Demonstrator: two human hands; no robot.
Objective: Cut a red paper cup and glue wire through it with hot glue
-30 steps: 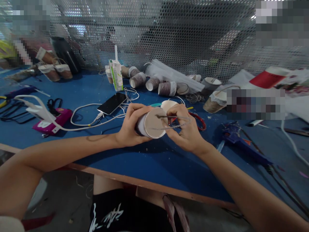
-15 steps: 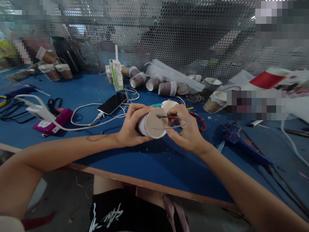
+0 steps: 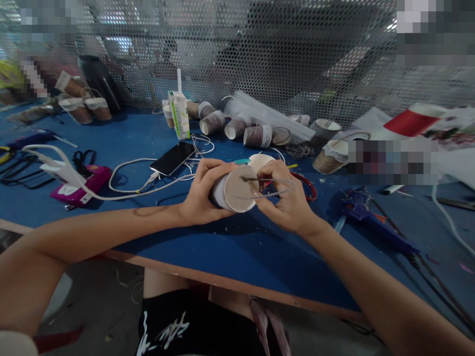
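My left hand [image 3: 204, 193] is wrapped round the side of a paper cup [image 3: 239, 190], tipped so that its flat round end faces me. Its darker lower side is mostly behind my fingers. A thin brownish-grey cord [image 3: 285, 189], bent into a loop, runs from that flat end past my right hand [image 3: 287, 200]. The fingers of this hand are pinched on the cord close to the cup's right edge. Just behind the cup, a round white piece [image 3: 261, 160] and a bit of teal [image 3: 242, 161] show. Beside my right hand lies a red ring-shaped thing [image 3: 309, 188], partly hidden.
A blue glue gun [image 3: 374, 220] lies right. A phone [image 3: 172, 158] with white cables and a purple power strip [image 3: 83, 188] are left. Several cord-wrapped cups [image 3: 258, 136], a drink carton [image 3: 179, 114] and clear plastic sheet [image 3: 270, 116] sit before the perforated metal panel [image 3: 237, 54].
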